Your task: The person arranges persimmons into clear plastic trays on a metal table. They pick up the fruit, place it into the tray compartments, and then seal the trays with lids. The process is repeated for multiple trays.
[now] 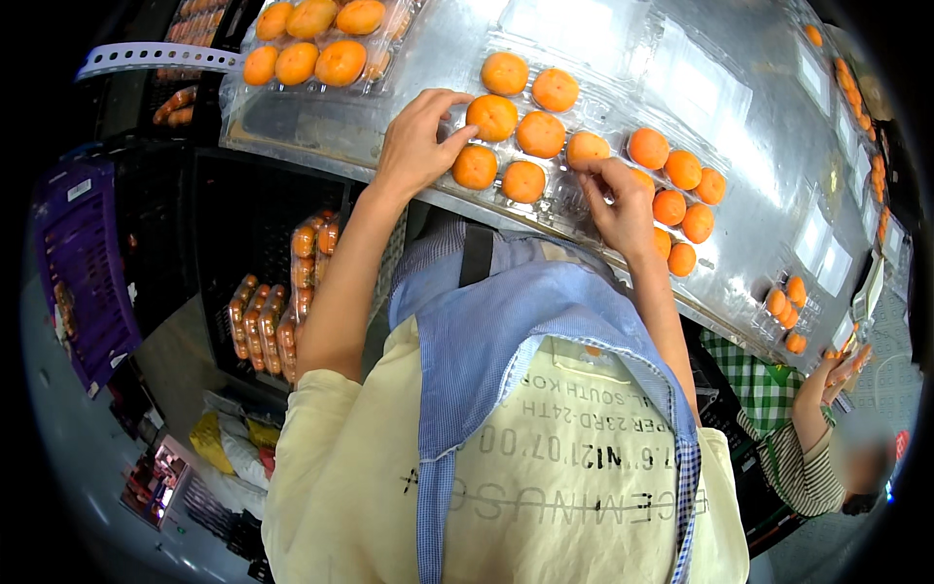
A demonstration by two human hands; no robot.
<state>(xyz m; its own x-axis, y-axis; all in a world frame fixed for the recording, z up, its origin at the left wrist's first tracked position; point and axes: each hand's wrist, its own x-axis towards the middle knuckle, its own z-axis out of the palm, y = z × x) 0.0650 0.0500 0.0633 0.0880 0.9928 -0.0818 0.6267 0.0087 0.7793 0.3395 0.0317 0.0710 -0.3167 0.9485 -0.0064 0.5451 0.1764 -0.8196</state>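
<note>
On the metal table, clear plastic clamshell trays hold round orange fruits. My left hand (423, 140) is at the left side of one large fruit (492, 118), its thumb and forefinger apart beside the fruit's edge. My right hand (622, 206) has bent fingers at the lower edge of another fruit (587, 148); whether it grips the fruit is not clear. Between the hands, more fruits, such as one in the middle (541, 134), sit in the hollows of a clear tray (565, 196). Right of my right hand stands a further group of fruits (684, 169), also in clear plastic.
Filled clear packs (341, 63) stand at the table's upper left. Empty clear trays (693, 69) lie at the back of the metal table (759, 241). A dark crate (270, 190) with filled packs is below left, near a purple crate (84, 270). A co-worker (792, 438) is at right.
</note>
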